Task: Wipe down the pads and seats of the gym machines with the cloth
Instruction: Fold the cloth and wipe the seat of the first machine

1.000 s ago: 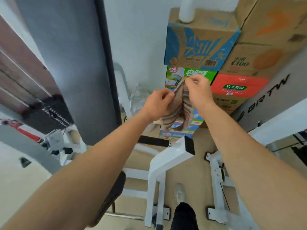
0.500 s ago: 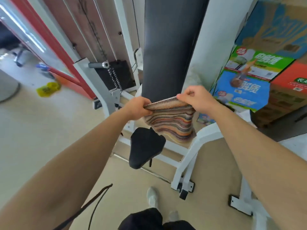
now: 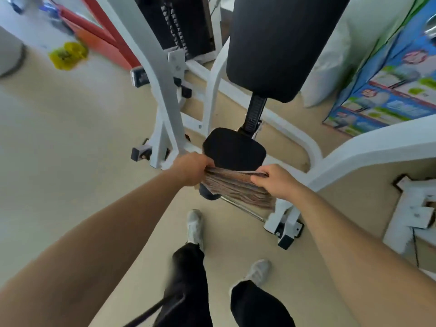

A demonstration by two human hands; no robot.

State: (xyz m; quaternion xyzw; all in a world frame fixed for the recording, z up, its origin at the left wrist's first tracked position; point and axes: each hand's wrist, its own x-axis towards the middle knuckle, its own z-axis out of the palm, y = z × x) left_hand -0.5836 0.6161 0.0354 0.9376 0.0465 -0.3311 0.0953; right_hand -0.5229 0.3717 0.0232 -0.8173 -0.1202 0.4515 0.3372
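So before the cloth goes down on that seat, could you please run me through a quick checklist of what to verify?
1. Both hands on the cloth: ok. The left hand pinches one end and the right hand the other.
2. Cloth spread out: ok, it is stretched between the hands, striped side showing.
3. Cloth over the seat: ok, it hangs at the near edge; contact cannot be told.
4. Seat top free of things: ok, the black surface shows nothing lying on it.
5. Back pad in reach after the seat: ok, it stands right behind the seat.
6. Cloth damp or clean enough: cannot tell.
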